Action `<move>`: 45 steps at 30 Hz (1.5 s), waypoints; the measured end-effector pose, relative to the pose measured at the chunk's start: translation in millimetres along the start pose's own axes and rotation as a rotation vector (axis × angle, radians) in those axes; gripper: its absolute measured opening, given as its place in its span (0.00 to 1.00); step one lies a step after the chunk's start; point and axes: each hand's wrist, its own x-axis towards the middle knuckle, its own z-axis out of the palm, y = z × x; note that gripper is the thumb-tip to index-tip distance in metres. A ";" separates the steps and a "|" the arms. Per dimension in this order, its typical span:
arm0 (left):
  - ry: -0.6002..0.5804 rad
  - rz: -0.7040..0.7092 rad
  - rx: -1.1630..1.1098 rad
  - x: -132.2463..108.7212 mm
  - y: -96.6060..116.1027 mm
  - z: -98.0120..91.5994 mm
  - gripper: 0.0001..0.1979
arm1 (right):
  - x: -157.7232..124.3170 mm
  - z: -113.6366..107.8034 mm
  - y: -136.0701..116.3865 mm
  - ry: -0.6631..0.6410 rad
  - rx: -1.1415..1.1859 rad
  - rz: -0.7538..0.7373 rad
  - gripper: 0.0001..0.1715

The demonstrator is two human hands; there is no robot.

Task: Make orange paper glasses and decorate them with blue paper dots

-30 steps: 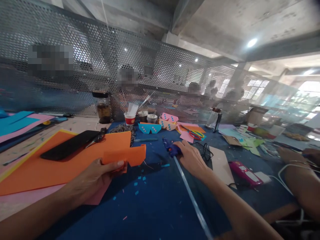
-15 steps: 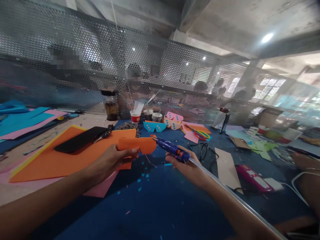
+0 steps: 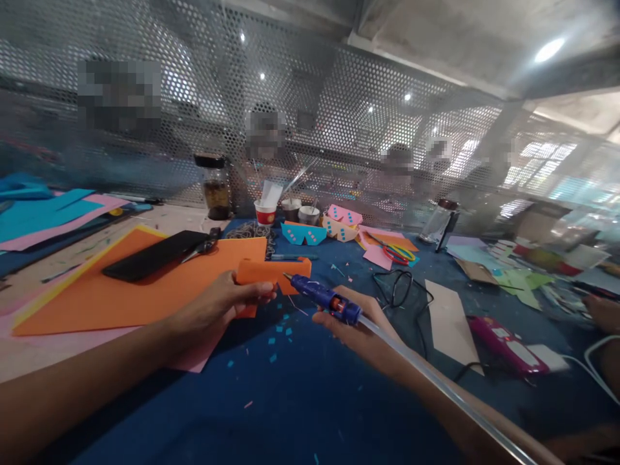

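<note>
Between thumb and fingers, my left hand (image 3: 227, 302) pinches an orange paper cutout (image 3: 261, 271), which is shaped like a pair of glasses. My right hand (image 3: 356, 316) is wrapped round a blue glue gun (image 3: 322, 298) with a long clear glue stick (image 3: 416, 361) running out of its back. The gun's tip lies in front of the cutout's middle; whether it touches the paper I cannot tell. Small blue paper bits (image 3: 278, 339) are scattered on the blue table below. Blue decorated paper glasses (image 3: 303, 234) and beige ones (image 3: 340, 229) stand farther back.
Orange sheets (image 3: 145, 294) with a black phone-like slab (image 3: 157, 256) and scissors (image 3: 206, 244) lie left. Paper cups (image 3: 265, 213) and jars stand along the perforated metal screen (image 3: 329, 116). A black cable (image 3: 400, 287), beige card (image 3: 450, 323) and magenta device (image 3: 506, 345) lie right, near another person's hand (image 3: 603, 311).
The glue gun's tip has moved left and down, from the cutout's right end to its middle. My left hand still holds the cutout. The camera view has shifted slightly.
</note>
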 end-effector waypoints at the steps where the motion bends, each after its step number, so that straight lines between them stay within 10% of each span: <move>1: -0.010 -0.005 0.000 0.5 -0.5 -0.4 0.20 | -0.1 0.3 -1.3 0.007 -0.007 -0.001 0.23; 45: -0.048 -0.017 -0.056 5.9 -7.9 -9.7 0.16 | 4.6 5.5 18.3 0.108 0.174 0.080 0.19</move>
